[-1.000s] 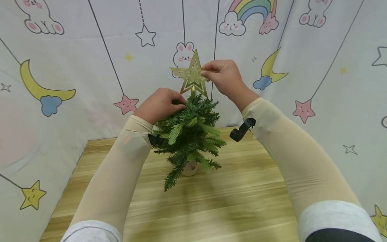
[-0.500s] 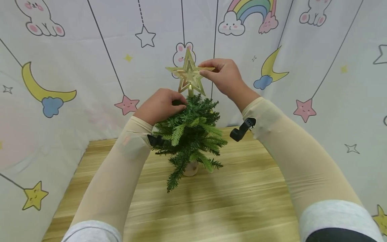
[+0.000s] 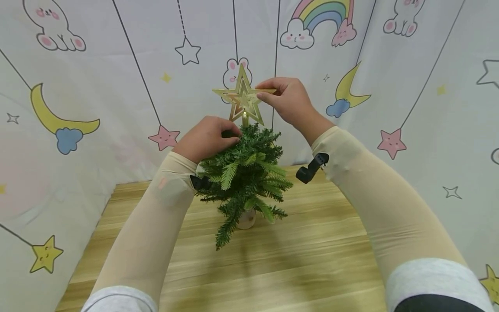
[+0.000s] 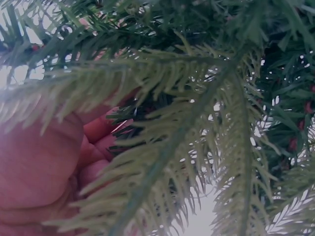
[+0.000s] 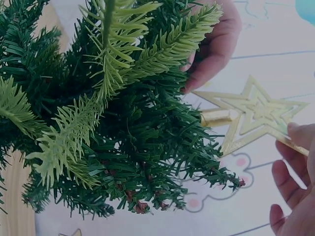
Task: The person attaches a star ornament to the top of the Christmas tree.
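Note:
A gold star tree topper (image 3: 243, 99) stands upright at the tip of a small artificial Christmas tree (image 3: 251, 177) in the head view. My right hand (image 3: 290, 99) pinches the star's right point between thumb and fingers. At the upper left of the tree, my left hand (image 3: 208, 136) grips the top branches with curled fingers. Its fingertips are hidden in the needles. In the right wrist view, the star's short tube (image 5: 216, 118) meets the treetop greenery. Light green sprigs (image 4: 162, 152) cover part of the left hand in the left wrist view.
The tree's pale round base (image 3: 247, 220) rests on a wood-grain table (image 3: 304, 260). A white curtain (image 3: 128, 73) printed with moons, stars and rabbits hangs close behind and at both sides. Black wrist straps (image 3: 312, 169) sit on the beige sleeves.
The star has shifted slightly left and turned to face the head camera more squarely, with my right hand still pinching its point. My left hand has stayed at the treetop.

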`<action>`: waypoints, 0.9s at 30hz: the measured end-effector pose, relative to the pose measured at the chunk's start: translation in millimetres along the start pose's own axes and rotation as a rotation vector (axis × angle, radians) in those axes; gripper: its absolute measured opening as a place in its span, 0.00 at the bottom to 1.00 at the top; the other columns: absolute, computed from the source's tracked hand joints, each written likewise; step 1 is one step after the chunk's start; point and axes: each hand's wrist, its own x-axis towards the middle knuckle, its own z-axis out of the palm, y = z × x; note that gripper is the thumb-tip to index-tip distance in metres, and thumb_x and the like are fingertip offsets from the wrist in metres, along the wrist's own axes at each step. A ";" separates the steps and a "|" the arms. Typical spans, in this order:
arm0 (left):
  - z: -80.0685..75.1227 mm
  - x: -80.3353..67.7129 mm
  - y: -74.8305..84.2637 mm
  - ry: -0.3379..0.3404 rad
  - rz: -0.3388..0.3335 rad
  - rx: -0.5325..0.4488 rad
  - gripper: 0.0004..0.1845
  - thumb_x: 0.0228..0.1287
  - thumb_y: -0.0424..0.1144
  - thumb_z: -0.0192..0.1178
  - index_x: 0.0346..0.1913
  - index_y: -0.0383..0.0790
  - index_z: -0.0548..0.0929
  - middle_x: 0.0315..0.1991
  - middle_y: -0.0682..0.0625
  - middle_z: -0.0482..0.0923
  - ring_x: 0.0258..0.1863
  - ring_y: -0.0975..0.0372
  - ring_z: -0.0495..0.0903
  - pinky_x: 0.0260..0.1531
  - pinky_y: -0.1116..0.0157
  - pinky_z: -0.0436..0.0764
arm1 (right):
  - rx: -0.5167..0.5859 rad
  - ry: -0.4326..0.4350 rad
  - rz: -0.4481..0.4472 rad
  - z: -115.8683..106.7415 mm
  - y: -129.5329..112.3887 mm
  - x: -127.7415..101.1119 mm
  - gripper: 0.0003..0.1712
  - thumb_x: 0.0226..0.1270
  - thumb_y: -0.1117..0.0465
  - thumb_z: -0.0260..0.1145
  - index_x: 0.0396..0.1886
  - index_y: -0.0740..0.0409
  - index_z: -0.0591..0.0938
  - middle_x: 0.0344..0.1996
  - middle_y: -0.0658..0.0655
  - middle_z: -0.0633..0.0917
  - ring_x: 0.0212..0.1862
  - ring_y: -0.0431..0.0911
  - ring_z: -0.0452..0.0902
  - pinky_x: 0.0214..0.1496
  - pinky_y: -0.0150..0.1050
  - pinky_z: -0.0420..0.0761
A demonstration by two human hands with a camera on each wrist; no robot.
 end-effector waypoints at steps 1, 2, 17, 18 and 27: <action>0.0 0.1 -0.3 -0.001 -0.002 -0.004 0.11 0.75 0.42 0.64 0.54 0.47 0.89 0.49 0.51 0.87 0.31 0.58 0.80 0.42 0.58 0.79 | -0.005 -0.002 0.000 -0.1 0.2 0.0 0.16 0.76 0.52 0.68 0.57 0.50 0.89 0.52 0.49 0.87 0.51 0.42 0.82 0.56 0.38 0.79; 0.1 0.2 -0.5 0.000 -0.004 -0.008 0.11 0.75 0.42 0.64 0.55 0.47 0.89 0.49 0.52 0.87 0.31 0.58 0.80 0.42 0.58 0.79 | -0.008 -0.003 0.000 -0.3 0.7 0.0 0.16 0.76 0.52 0.68 0.57 0.50 0.89 0.52 0.49 0.87 0.51 0.42 0.82 0.56 0.38 0.79; -7.9 -7.8 2.3 0.086 0.042 -0.094 0.13 0.74 0.44 0.65 0.55 0.45 0.88 0.45 0.53 0.87 0.43 0.61 0.83 0.48 0.57 0.81 | 0.008 -0.017 0.034 -7.2 8.8 -4.1 0.23 0.72 0.45 0.71 0.61 0.46 0.86 0.53 0.48 0.87 0.53 0.41 0.81 0.55 0.41 0.77; -8.4 -8.8 3.1 0.098 0.050 -0.101 0.12 0.74 0.44 0.65 0.54 0.45 0.88 0.44 0.53 0.87 0.42 0.61 0.83 0.47 0.57 0.81 | 0.012 -0.019 0.035 -8.3 9.5 -5.3 0.23 0.71 0.44 0.71 0.62 0.46 0.86 0.53 0.49 0.86 0.54 0.41 0.81 0.55 0.41 0.77; -19.5 -27.0 10.3 0.251 0.138 -0.228 0.12 0.75 0.46 0.63 0.55 0.50 0.89 0.51 0.59 0.86 0.52 0.65 0.81 0.54 0.54 0.78 | 0.000 -0.050 0.019 -24.4 18.4 -22.5 0.31 0.70 0.41 0.71 0.69 0.43 0.81 0.59 0.48 0.84 0.61 0.42 0.77 0.61 0.49 0.76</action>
